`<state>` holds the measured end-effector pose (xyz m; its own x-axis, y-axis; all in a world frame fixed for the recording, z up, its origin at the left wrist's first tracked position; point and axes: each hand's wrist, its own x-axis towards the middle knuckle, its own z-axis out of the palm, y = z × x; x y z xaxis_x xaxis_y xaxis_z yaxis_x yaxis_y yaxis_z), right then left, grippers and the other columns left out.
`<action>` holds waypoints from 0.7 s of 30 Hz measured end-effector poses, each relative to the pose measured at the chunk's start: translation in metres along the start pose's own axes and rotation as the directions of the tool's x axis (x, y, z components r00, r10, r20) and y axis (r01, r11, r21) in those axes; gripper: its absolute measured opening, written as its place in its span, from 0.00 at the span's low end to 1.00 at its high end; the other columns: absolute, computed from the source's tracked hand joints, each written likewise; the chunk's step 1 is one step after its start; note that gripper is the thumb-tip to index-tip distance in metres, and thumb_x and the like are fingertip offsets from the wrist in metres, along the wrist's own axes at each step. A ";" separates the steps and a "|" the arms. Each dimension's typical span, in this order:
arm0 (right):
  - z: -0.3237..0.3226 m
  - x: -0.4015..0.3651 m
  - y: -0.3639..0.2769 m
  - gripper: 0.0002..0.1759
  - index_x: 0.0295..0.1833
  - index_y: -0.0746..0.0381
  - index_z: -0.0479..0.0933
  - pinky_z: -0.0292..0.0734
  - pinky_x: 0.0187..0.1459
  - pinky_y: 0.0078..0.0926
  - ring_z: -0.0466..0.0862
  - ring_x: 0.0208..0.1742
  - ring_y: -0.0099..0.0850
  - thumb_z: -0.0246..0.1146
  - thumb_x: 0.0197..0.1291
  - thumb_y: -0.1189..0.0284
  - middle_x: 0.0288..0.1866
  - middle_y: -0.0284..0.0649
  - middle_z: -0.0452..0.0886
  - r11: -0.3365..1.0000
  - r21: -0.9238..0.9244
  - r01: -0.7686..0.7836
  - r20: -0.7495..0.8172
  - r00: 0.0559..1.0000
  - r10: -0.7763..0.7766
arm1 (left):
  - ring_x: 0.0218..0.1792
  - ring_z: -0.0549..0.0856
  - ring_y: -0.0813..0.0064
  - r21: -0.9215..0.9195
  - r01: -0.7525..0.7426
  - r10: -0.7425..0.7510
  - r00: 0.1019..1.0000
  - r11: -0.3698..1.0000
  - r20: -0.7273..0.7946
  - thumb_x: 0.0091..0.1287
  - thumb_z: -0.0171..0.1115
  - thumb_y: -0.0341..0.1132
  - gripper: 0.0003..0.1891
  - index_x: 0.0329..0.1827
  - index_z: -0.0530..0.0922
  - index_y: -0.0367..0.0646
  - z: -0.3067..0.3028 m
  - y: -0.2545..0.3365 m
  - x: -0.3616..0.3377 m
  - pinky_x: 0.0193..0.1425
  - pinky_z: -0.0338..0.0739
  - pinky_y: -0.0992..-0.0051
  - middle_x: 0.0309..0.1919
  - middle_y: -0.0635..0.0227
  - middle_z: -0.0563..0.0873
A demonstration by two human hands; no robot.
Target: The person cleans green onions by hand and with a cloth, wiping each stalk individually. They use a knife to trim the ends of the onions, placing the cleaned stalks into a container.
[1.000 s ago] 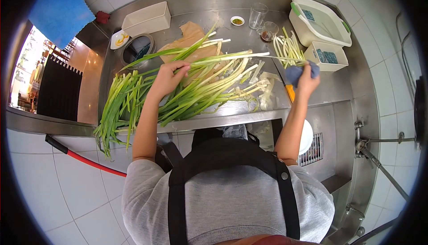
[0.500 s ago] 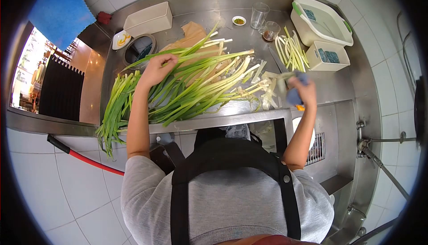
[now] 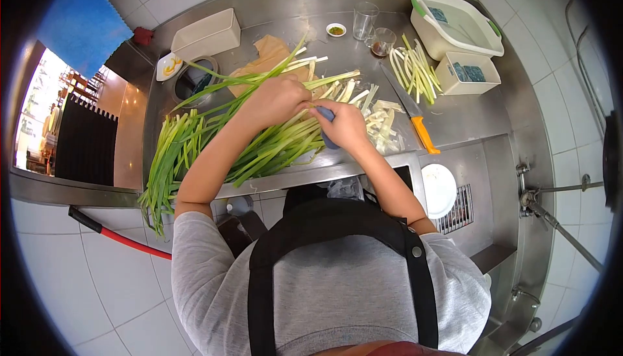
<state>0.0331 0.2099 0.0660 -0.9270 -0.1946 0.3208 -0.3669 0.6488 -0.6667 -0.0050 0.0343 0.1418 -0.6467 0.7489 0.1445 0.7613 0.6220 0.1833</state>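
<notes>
The left hand curls closed around green onions piled on the desk; the right hand clutches a blue cloth against them. A hard tug could likely drag overhanging leaves off the front edge

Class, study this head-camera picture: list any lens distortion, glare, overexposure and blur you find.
Head view: fisheye bends the counter and wall tiles, black vignette all round; the opening at left is overexposed; glare on the steel; left hand, right hand, its blue cloth and green onions look sharp.
</notes>
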 end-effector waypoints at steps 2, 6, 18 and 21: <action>-0.004 0.003 -0.003 0.12 0.41 0.53 0.83 0.77 0.35 0.35 0.81 0.33 0.47 0.65 0.53 0.59 0.30 0.50 0.81 0.980 0.150 -0.127 -0.065 0.988 0.138 | 0.35 0.82 0.58 -0.009 -0.002 0.002 1.000 1.000 -0.031 0.54 0.64 0.35 0.09 0.35 0.82 0.41 -0.001 -0.001 -0.002 0.40 0.76 0.65 0.30 0.61 0.84; 0.001 0.009 0.027 0.11 0.41 0.63 0.82 0.73 0.36 0.18 0.79 0.32 0.20 0.62 0.59 0.67 0.30 0.35 0.84 0.821 0.539 -0.187 -0.050 0.966 0.253 | 0.33 0.82 0.59 -0.061 0.031 -0.037 0.995 0.998 -0.092 0.55 0.63 0.34 0.09 0.35 0.82 0.41 0.002 -0.003 -0.010 0.39 0.76 0.65 0.32 0.60 0.84; -0.109 -0.011 0.158 0.08 0.40 0.65 0.79 0.69 0.45 0.19 0.75 0.39 0.22 0.59 0.62 0.71 0.36 0.34 0.80 0.556 0.829 -0.058 -0.413 0.608 0.679 | 0.24 0.80 0.71 -0.393 0.241 -0.349 0.908 0.887 -0.231 0.57 0.66 0.32 0.08 0.38 0.84 0.42 -0.026 -0.035 -0.059 0.31 0.73 0.76 0.28 0.60 0.85; -0.123 -0.020 0.179 0.09 0.41 0.65 0.78 0.72 0.44 0.22 0.77 0.40 0.25 0.60 0.61 0.70 0.37 0.35 0.79 0.560 0.828 0.007 -0.479 0.528 0.702 | 0.24 0.80 0.75 -0.433 0.237 -0.358 0.907 0.870 -0.223 0.57 0.65 0.31 0.08 0.38 0.83 0.41 -0.029 -0.035 -0.062 0.31 0.72 0.77 0.27 0.60 0.84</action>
<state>-0.0039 0.4203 0.0230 -0.7093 0.7045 0.0235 -0.2765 -0.2474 -0.9286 0.0071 -0.0403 0.1551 -0.8695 0.4054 0.2821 0.4883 0.6191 0.6151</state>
